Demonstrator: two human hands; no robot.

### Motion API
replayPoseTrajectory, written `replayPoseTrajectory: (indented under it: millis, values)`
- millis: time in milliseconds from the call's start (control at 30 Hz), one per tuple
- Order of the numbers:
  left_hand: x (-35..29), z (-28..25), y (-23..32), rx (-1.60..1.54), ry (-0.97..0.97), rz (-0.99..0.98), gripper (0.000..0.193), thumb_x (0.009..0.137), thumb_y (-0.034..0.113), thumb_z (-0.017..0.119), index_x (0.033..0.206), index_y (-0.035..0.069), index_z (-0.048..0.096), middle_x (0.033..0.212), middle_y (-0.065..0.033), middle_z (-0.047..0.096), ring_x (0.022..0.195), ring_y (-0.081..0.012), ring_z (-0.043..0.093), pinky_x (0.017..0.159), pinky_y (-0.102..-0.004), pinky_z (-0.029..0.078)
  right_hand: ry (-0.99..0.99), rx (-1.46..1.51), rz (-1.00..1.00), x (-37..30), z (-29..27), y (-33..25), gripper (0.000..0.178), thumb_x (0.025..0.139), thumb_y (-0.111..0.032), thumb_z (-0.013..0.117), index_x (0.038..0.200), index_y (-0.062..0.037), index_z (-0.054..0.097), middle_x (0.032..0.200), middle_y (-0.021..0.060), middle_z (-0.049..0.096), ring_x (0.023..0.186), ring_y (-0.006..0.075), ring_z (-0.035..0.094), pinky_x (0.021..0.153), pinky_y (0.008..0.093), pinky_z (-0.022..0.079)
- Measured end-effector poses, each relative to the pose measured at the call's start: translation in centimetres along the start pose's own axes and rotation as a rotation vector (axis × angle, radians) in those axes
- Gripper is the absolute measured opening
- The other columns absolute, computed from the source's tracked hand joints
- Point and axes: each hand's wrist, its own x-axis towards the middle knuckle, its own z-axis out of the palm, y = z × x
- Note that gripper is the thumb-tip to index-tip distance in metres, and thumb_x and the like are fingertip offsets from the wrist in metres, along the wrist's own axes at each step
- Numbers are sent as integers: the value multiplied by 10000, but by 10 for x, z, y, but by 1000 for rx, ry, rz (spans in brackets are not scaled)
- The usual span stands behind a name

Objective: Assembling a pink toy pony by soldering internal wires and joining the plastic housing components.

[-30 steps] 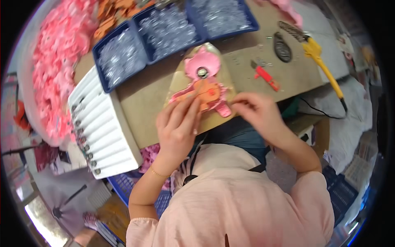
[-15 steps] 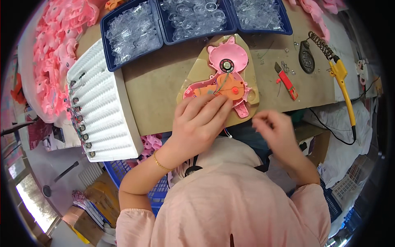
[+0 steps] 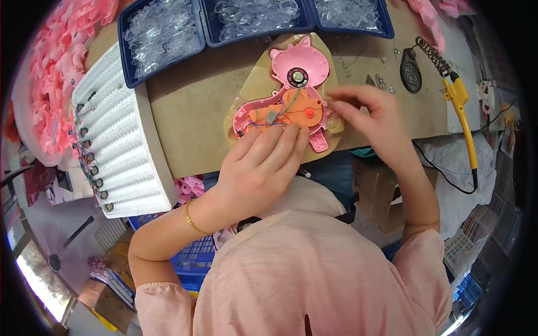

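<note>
A pink plastic toy shell [image 3: 305, 59], shaped like an animal half, lies hollow side up on a yellowish moulded holder [image 3: 249, 89]. Inside it sit a round black speaker [image 3: 297, 77] and an orange gearbox [image 3: 288, 112] with a red knob and thin wires. My left hand [image 3: 263, 159] rests at the shell's near edge, its fingers stretched side by side with their tips on the gearbox's lower side; its thumb is hidden. Beside the shell's right edge is my right hand [image 3: 364, 109], thumb and forefinger apart, with nothing seen between them.
Blue bins [image 3: 203, 43] of clear plastic parts line the back. At left stands a ridged white foam tray [image 3: 120, 140] with small speakers along it, and pink shells [image 3: 61, 78] beyond. A yellow soldering iron [image 3: 459, 106] and black oval stand [image 3: 411, 75] are at right.
My right hand has moved up to the shell's right edge, now covering most of the red-handled knife. My left fingers sit lower on the gearbox, exposing more wires. The whole view shifted slightly.
</note>
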Motion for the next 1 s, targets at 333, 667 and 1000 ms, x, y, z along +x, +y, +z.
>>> replayPoseTrajectory:
  millis: [333,667,1000]
  values:
    - [4,-5,8,156,-84,-23,356,701,152,606,1053,105,644,1059,-2,592,926,-127,548,803,-270,396,15,157,173,-3,5,0,149,830,-50,611,951,30,645,837,58,664,748,100,605,668,241,478]
    - [4,6,6,157,-18,61,296,641,170,562,879,6,629,1055,-88,549,997,-201,505,807,-304,400,234,-367,-287,-16,24,17,124,718,-27,674,837,-28,638,861,57,592,837,219,547,747,324,404]
    - [0,6,5,79,15,25,280,625,166,561,845,7,631,1019,-86,544,980,-205,499,812,-309,406,142,-514,-347,-10,17,6,161,679,-45,698,830,-52,643,854,42,593,812,218,548,768,337,375]
